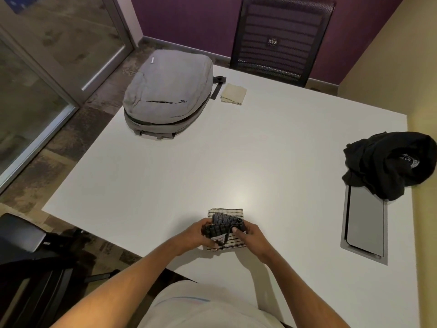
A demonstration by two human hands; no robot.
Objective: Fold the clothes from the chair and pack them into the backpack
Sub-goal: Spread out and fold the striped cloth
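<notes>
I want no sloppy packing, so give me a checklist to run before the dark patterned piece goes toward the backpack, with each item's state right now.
1. Both hands on the dark patterned garment: ok; left hand and right hand hold it.
2. Garment fully folded: cannot tell; it looks bunched between the hands.
3. Striped folded cloth lying flat under it: ok, on the table.
4. Backpack open to receive clothes: not ok; the main zip looks closed, and the pack lies flat.
5. Other clothes folded: not ok; the black garment lies crumpled at the right edge.
6. Beige folded cloth ready beside the backpack: ok.
</notes>
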